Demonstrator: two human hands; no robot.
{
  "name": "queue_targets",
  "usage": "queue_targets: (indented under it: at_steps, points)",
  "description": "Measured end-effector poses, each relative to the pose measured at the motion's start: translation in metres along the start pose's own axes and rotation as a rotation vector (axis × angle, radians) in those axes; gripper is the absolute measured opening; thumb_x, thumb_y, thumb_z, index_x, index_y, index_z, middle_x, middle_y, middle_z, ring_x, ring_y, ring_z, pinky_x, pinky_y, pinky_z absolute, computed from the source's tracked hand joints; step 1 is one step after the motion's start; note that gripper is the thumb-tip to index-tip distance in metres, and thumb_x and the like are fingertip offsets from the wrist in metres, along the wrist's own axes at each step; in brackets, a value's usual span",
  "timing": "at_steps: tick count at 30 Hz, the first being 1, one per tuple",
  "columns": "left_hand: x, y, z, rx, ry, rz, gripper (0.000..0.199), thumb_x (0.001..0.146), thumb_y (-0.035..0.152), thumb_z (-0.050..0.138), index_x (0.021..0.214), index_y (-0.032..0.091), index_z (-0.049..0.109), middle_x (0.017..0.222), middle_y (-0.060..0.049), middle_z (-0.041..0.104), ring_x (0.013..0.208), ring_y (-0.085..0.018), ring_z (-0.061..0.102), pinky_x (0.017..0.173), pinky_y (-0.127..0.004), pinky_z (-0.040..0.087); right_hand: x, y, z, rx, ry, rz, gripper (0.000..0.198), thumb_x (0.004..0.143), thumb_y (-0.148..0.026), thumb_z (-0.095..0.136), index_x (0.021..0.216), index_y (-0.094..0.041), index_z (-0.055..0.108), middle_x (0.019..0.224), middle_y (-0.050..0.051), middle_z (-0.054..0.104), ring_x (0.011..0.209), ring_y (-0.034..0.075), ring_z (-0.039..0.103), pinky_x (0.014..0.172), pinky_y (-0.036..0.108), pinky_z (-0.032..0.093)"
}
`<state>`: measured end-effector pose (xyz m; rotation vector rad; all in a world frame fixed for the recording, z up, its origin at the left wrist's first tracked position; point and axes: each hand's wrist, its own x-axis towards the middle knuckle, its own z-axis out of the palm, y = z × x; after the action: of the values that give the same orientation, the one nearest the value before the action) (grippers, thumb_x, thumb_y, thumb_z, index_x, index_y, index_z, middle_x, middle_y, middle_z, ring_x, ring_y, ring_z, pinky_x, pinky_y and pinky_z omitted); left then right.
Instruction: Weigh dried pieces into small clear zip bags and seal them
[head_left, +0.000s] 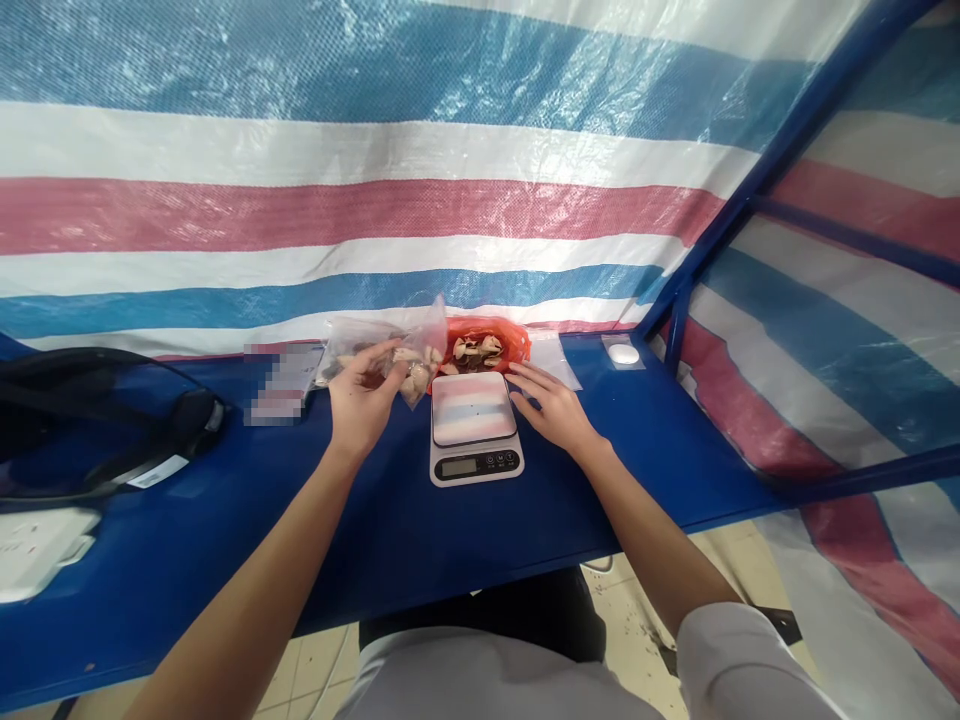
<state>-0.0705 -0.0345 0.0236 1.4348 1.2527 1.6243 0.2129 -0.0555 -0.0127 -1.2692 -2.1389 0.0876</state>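
Blue covers the surface (390,520) where we work, and both our bare forearms reach forward over it from the lower edge of the view. Our left arm angles up and inward, and the left hand (365,392) has its fingers curled shut on a clear plastic bag (405,350) of pale, shell-like pieces, holding it up just left of the scale (474,428). Our right arm comes in from the lower right, with a light sleeve at the elbow. The right hand (551,405) lies flat, fingers spread loosely apart, its fingertips at the scale's right edge; whether they touch it we cannot tell. Behind the scale sits an orange bag (484,345) holding more of the same pieces. The scale's display and its buttons are too small for us to read. A label at the left is blurred out.
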Motion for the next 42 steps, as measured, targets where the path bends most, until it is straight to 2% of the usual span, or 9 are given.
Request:
queue_targets:
  at_steps: [4,9,13,18,28,32,35,38,42]
  points:
    - [-0.003,-0.002,0.012,-0.172,-0.010,-0.012,0.038,0.071,0.032,0.084,0.106,0.021,0.076,0.102,-0.005,0.077,0.096,-0.023,0.072,0.091,-0.036,0.058,0.024,-0.017,0.008,0.231,0.053,0.066,0.041,0.101,-0.035,0.047,0.137,-0.028,0.065,0.148,0.002,0.059,0.140,0.021,0.053,0.118,0.039,0.046]
    - [-0.004,-0.010,0.019,-0.438,-0.105,-0.227,0.042,0.060,0.029,0.091,0.099,0.022,0.077,0.090,-0.002,0.078,0.079,-0.019,0.073,0.077,-0.035,0.061,0.048,-0.024,0.029,0.537,0.211,0.203,0.042,0.097,-0.041,0.053,0.134,-0.026,0.066,0.144,0.005,0.063,0.137,0.023,0.057,0.113,0.040,0.050]
    - [-0.007,-0.020,0.018,-0.536,-0.150,-0.352,0.042,0.056,0.025,0.093,0.094,0.022,0.077,0.088,-0.001,0.077,0.072,-0.016,0.071,0.070,-0.031,0.060,0.053,-0.020,0.044,0.816,0.250,0.327,0.048,0.092,-0.047,0.061,0.132,-0.021,0.067,0.141,0.008,0.065,0.133,0.024,0.060,0.114,0.041,0.050]
    - [-0.009,-0.024,0.017,-0.527,-0.184,-0.419,0.041,0.058,0.025,0.092,0.097,0.022,0.078,0.094,-0.003,0.078,0.080,-0.018,0.071,0.072,-0.032,0.061,0.050,-0.013,0.047,0.891,0.218,0.390,0.043,0.084,-0.053,0.070,0.116,-0.024,0.074,0.130,0.004,0.072,0.126,0.027,0.065,0.109,0.047,0.054]
    - [-0.010,-0.035,0.013,-0.488,-0.169,-0.491,0.046,0.057,0.026,0.093,0.100,0.020,0.077,0.092,-0.002,0.077,0.080,-0.016,0.070,0.075,-0.028,0.059,0.046,-0.011,0.041,1.014,0.231,0.492,0.029,0.071,-0.043,0.082,0.088,-0.021,0.076,0.086,0.002,0.078,0.081,0.021,0.074,0.083,0.038,0.062]
    - [-0.007,-0.044,0.005,-0.293,-0.131,-0.303,0.045,0.063,0.033,0.090,0.104,0.019,0.075,0.096,-0.004,0.076,0.088,-0.019,0.071,0.083,-0.033,0.059,0.046,-0.012,0.038,1.023,0.220,0.530,0.031,0.067,-0.043,0.083,0.086,-0.020,0.076,0.086,0.003,0.077,0.079,0.020,0.074,0.080,0.036,0.061]
    - [-0.004,-0.042,-0.003,-0.024,-0.074,-0.011,0.038,0.072,0.036,0.083,0.105,0.019,0.074,0.108,-0.007,0.075,0.099,-0.021,0.070,0.091,-0.036,0.057,0.046,-0.016,0.037,1.021,0.184,0.560,0.034,0.068,-0.045,0.082,0.089,-0.020,0.076,0.091,0.004,0.078,0.081,0.021,0.074,0.075,0.035,0.061]
    - [-0.004,-0.027,-0.004,0.262,-0.052,0.270,0.029,0.081,0.035,0.075,0.106,0.019,0.074,0.111,-0.008,0.074,0.097,-0.021,0.069,0.090,-0.036,0.056,0.048,-0.022,0.037,0.998,0.182,0.558,0.033,0.069,-0.045,0.080,0.089,-0.020,0.076,0.094,0.004,0.078,0.085,0.021,0.073,0.076,0.035,0.062]
    - [-0.003,0.001,0.008,0.421,-0.223,0.416,0.023,0.088,0.036,0.066,0.100,0.019,0.075,0.096,-0.006,0.077,0.080,-0.018,0.068,0.083,-0.033,0.055,0.055,-0.032,0.031,1.002,0.130,0.524,0.031,0.070,-0.042,0.079,0.090,-0.019,0.077,0.090,0.003,0.076,0.082,0.020,0.072,0.074,0.035,0.063]
